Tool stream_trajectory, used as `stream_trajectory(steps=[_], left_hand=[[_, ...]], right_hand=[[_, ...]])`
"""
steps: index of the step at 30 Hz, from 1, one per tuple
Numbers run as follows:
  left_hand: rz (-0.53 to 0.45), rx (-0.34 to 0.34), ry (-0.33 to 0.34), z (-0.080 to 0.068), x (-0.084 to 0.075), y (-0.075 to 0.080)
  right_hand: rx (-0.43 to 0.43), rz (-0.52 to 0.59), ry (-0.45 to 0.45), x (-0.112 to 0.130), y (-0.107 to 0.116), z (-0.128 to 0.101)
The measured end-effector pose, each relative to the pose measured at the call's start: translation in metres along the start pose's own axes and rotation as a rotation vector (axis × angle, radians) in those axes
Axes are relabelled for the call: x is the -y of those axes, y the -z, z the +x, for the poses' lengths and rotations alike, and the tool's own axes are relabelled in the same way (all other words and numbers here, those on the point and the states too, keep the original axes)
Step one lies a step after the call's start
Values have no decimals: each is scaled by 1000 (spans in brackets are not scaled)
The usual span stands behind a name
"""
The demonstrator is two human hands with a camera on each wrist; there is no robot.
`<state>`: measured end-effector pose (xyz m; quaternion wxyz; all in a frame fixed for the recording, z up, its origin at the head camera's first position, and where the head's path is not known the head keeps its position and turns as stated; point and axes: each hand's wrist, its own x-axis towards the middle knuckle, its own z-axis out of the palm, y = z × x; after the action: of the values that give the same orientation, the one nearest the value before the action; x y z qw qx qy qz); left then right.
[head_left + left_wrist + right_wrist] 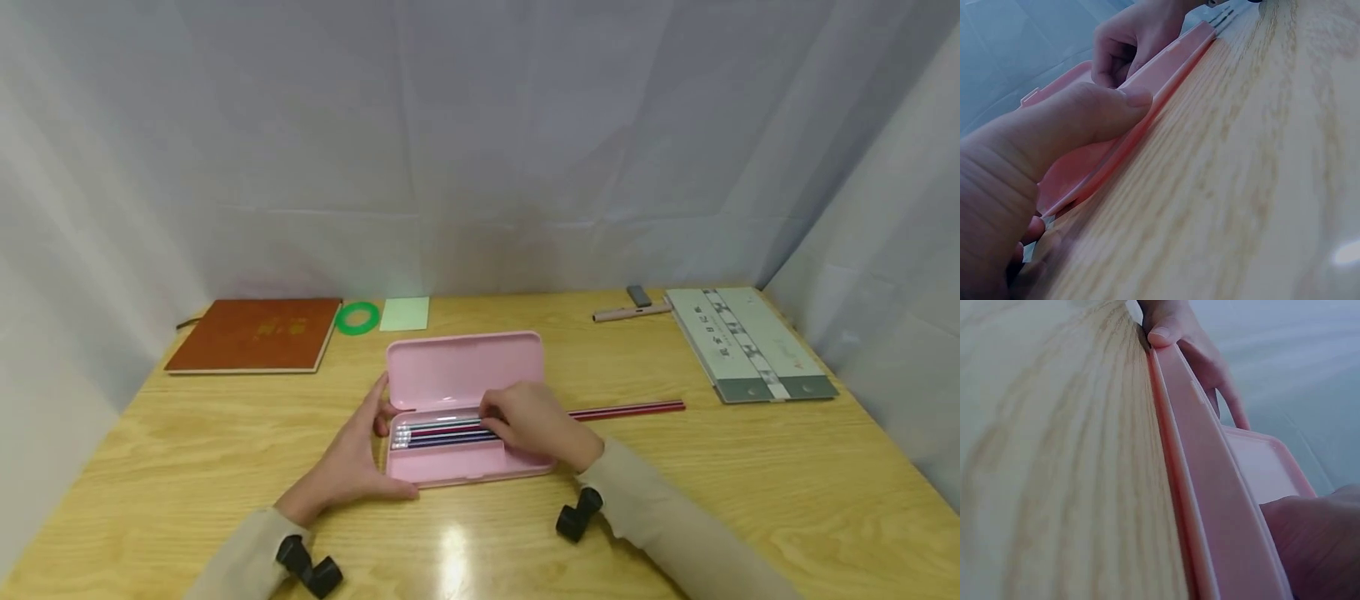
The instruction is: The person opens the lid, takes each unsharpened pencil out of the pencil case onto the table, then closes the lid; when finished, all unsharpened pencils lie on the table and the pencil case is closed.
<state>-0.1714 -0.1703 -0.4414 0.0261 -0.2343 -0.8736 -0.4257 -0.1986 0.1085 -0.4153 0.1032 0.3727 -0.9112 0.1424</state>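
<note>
A pink pencil case (465, 371) stands on the table with its lid raised. Several striped pencils (438, 436) lie side by side in it, their eraser ends toward the left. My left hand (347, 460) holds the case's left end, thumb along the front edge and fingers round the far side. Reaching into the case, my right hand (536, 423) has its fingers curled at the pencils and seems to pinch one; the fingertips are partly hidden. Two reddish pencils (637, 409) lie on the table just right of the case, partly behind the right hand.
A brown notebook (255, 335), a green tape roll (357, 318) and pale sticky notes (405, 314) lie at the back left. At the back right are a pinkish pen (632, 312), a grey eraser (639, 296) and a pale green notebook (750, 343). White curtains surround the table.
</note>
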Motion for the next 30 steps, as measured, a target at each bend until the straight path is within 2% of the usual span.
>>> stream_trajectory(steps=[8, 16, 26, 30], left_hand=[[-16, -8, -14, -3, 2, 0], [-16, 9, 12, -6, -1, -6], [17, 4, 2, -3, 0, -2], [26, 2, -3, -2, 0, 0]], right_hand=[[86, 31, -57, 9, 4, 2], [102, 5, -98, 14, 2, 1], [102, -15, -92, 14, 4, 2], [103, 30, -81, 13, 7, 4]])
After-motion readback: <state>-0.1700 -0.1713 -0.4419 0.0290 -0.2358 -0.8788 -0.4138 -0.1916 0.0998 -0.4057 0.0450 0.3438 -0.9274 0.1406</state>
